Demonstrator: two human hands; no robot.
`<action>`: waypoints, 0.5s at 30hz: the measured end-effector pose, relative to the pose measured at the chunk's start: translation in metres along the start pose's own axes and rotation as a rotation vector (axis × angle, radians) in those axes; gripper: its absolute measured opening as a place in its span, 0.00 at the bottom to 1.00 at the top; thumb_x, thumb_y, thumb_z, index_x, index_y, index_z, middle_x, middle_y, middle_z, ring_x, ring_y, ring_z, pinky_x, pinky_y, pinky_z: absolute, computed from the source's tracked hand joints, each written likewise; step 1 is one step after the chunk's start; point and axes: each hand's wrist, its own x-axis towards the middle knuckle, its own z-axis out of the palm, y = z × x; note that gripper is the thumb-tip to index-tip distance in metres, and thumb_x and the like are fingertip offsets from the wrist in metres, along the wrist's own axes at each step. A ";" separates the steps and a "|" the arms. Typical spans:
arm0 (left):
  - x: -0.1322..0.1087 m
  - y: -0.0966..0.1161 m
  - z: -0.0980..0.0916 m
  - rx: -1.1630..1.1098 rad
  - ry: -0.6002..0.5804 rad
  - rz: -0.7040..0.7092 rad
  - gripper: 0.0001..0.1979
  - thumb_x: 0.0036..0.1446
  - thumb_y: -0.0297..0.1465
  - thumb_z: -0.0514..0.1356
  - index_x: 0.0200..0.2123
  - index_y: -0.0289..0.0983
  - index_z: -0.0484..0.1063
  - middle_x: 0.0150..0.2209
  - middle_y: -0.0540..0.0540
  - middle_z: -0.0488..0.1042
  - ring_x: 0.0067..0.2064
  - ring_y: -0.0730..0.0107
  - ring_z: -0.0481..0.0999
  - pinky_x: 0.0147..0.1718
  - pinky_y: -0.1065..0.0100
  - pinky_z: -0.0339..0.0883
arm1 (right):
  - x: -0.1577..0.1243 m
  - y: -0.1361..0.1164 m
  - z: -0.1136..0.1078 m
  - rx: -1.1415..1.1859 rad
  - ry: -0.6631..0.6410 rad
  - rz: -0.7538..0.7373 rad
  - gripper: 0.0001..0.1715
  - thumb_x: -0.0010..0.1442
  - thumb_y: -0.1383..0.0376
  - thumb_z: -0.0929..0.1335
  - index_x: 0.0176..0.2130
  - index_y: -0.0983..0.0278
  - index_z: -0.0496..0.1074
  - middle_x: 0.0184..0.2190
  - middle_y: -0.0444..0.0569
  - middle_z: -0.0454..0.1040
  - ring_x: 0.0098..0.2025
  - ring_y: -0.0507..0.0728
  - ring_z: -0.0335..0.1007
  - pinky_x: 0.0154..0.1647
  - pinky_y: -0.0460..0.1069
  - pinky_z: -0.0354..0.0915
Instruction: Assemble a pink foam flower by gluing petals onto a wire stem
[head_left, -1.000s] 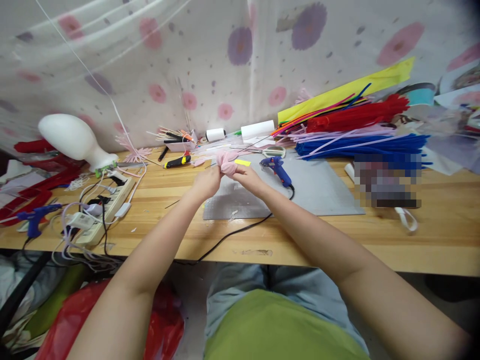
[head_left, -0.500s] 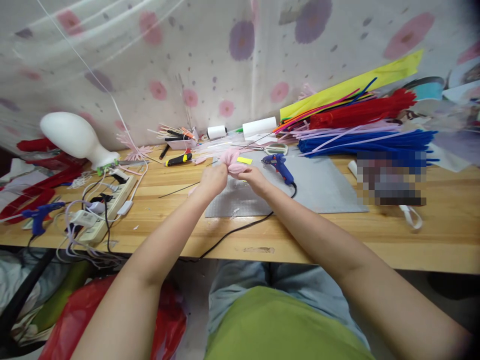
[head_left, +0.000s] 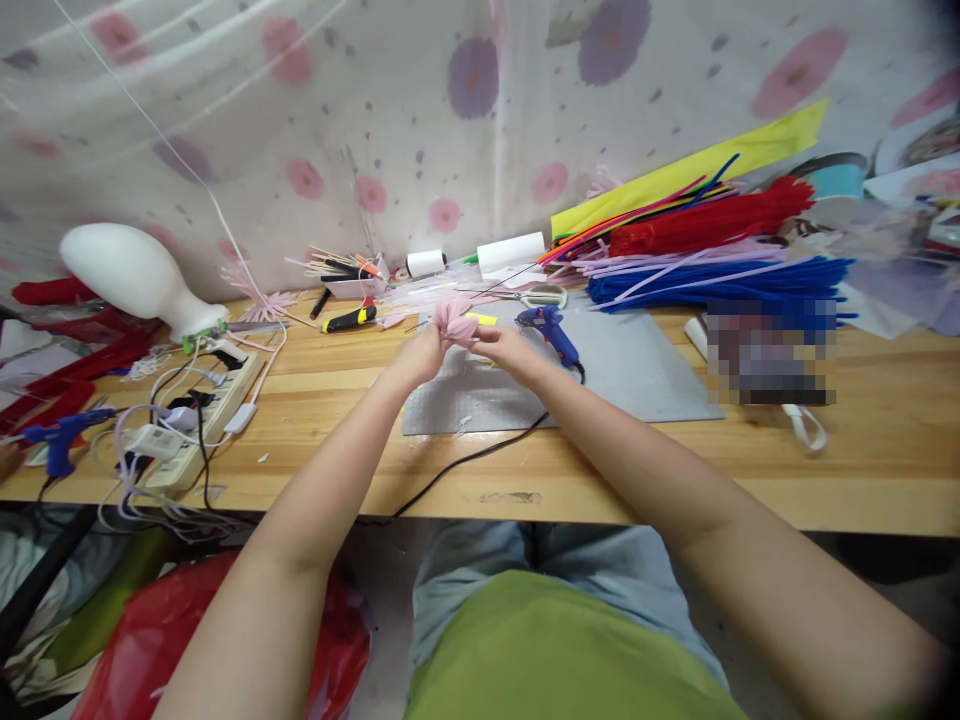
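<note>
Over the grey mat (head_left: 637, 380), both my hands are closed on a fluffy pink flower-like piece (head_left: 454, 318) with rounded, looped petals. My left hand (head_left: 421, 357) grips it from the left and below, most of its fingers hidden behind the piece. From the right, my right hand (head_left: 506, 350) pinches its lower edge. A small yellow slip (head_left: 481, 319) shows just beyond the right fingers. Close to that hand, a blue hot glue gun (head_left: 553, 332) lies on the mat. Scissors (head_left: 544, 296) rest behind it.
Bundles of blue pipe cleaners (head_left: 720, 283) and red pipe cleaners (head_left: 712, 220) lie at the back right. A power strip (head_left: 214, 420) with tangled cords, a white foam head form (head_left: 139, 270) and a second blue glue gun (head_left: 64, 440) occupy the left. A black cord (head_left: 465, 462) crosses the front.
The view has shifted slightly, moving the scene left. Both hands keep hold of the pink piece, which appears slightly turned. The long dark wire left of my hands no longer shows.
</note>
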 end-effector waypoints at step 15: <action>-0.005 0.027 0.011 0.300 0.063 0.001 0.18 0.62 0.23 0.44 0.50 0.23 0.66 0.47 0.28 0.72 0.50 0.55 0.74 0.46 0.62 0.65 | 0.015 -0.007 0.018 -0.401 0.145 0.081 0.12 0.47 0.68 0.66 0.31 0.68 0.78 0.31 0.49 0.79 0.38 0.57 0.73 0.39 0.47 0.63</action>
